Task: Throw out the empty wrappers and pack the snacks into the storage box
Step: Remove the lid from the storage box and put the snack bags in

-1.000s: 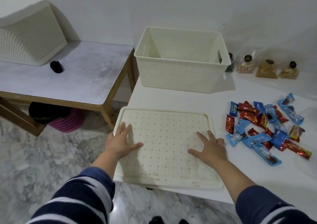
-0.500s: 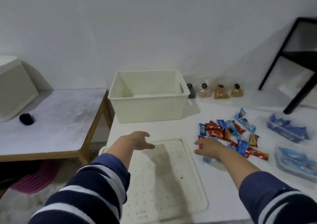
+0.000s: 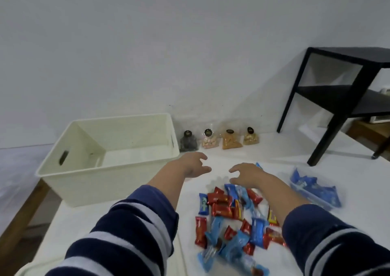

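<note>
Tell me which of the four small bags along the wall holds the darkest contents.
The leftmost bag, right beside the storage box: its contents look black, while the other three hold pale, orange-brown and tan snacks.

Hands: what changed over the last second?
Both hands came off the flat lid and reached forward: the left hand now hovers beside the storage box, the right hand over the far end of the snack pile. Neither holds anything. The box stays empty, the pile and the four small bags by the wall unmoved.
</note>
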The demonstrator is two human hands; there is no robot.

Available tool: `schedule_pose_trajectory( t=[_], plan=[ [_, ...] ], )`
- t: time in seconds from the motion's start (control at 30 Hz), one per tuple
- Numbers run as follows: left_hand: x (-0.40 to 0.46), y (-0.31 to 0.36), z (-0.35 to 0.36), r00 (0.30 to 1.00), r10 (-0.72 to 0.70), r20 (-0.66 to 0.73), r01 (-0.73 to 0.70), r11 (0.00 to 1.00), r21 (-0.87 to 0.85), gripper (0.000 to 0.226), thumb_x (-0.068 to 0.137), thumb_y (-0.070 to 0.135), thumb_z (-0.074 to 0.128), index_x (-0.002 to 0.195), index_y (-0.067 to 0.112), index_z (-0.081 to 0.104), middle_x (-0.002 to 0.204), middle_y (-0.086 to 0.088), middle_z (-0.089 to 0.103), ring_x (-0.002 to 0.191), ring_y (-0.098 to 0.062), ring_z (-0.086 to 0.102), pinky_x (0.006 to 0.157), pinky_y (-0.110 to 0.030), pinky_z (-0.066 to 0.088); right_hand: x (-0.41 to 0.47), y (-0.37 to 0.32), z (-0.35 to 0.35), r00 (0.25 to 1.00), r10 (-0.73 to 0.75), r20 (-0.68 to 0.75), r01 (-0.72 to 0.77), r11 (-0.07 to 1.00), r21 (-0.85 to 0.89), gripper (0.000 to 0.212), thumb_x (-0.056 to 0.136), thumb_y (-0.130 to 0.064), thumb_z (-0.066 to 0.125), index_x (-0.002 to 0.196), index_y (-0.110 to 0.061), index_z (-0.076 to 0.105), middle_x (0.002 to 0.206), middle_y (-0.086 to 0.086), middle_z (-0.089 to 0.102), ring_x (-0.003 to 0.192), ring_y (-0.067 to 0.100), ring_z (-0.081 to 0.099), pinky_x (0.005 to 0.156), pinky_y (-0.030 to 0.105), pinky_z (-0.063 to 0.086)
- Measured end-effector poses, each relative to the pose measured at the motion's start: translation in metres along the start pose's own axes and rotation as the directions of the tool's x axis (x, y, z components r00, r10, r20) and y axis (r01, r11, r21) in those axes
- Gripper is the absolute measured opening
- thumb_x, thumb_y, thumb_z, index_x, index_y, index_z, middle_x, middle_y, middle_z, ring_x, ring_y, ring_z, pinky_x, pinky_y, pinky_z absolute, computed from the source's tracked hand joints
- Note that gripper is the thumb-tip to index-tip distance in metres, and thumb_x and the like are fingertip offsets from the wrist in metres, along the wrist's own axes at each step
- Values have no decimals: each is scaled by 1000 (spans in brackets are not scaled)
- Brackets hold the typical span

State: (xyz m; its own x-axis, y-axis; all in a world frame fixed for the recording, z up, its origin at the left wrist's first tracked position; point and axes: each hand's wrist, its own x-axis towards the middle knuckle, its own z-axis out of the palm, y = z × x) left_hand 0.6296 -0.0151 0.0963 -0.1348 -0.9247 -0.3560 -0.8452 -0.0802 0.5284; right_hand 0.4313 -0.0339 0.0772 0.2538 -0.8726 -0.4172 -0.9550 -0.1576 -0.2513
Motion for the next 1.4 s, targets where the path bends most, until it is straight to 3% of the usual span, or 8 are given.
schedule_pose_trajectory(
  t=[0.2,0.4,0.6,0.7,0.83,0.97,1.17,1.4],
  plan=[
    [122,1,-15,986,-117,-118,126,989,72,54,95,32,51,144,16,35,141,-8,47,127,-27,47,100,-32,38,119,24,-37,998,-60,-23,63,991,119,50,93,-34,54,141,-26,41,150,1,37,133,20,41,104,29,36],
    [211,-41,-7,899,-315,-304,302,949,-90,71,92,27,54,150,26,13,128,-15,57,107,-33,59,84,-35,48,223,28,-46,980,-100,-170,140,958,248,51,94,-21,52,143,-22,38,143,7,45,122,27,50,84,28,44],
    [261,-65,16,770,-441,-460,208,856,-473,75,94,12,58,152,31,14,155,-13,23,140,-30,30,113,-39,28,300,24,-20,960,-12,-280,178,797,577,74,88,-8,63,148,-31,25,140,7,44,117,23,52,73,20,45],
    [275,-77,26,759,-408,-508,143,865,-481,80,90,10,63,148,42,17,158,-5,11,144,-26,20,117,-43,23,320,23,-1,945,-11,-326,230,733,640,85,85,4,61,149,-34,20,139,2,44,109,12,49,77,19,43],
    [285,-88,29,759,-342,-555,86,896,-435,77,87,-5,61,143,37,31,144,-7,34,133,-28,39,104,-35,41,332,22,10,940,0,-342,259,652,712,92,84,13,57,146,-44,20,126,-1,48,93,11,57,72,22,52],
    [276,-84,23,738,-396,-546,178,895,-408,81,86,14,68,150,32,22,145,-14,33,127,-34,41,94,-32,38,328,20,8,928,21,-371,251,700,668,92,82,9,60,144,-47,22,104,-3,56,76,3,55,65,20,49],
    [247,-49,3,702,-375,-606,144,908,-395,85,87,7,64,149,41,17,142,-9,35,121,-30,49,89,-34,42,290,14,-29,890,21,-455,288,748,598,90,84,-2,66,146,-46,18,103,-4,56,74,5,55,57,17,43],
    [190,-21,-57,655,-218,-723,-23,951,-307,88,87,11,65,150,41,11,118,-1,35,90,-18,50,79,-26,40,233,-18,-90,816,-28,-577,425,707,566,96,81,-2,67,144,-52,15,103,-1,56,84,17,61,78,39,57]
  ],
)
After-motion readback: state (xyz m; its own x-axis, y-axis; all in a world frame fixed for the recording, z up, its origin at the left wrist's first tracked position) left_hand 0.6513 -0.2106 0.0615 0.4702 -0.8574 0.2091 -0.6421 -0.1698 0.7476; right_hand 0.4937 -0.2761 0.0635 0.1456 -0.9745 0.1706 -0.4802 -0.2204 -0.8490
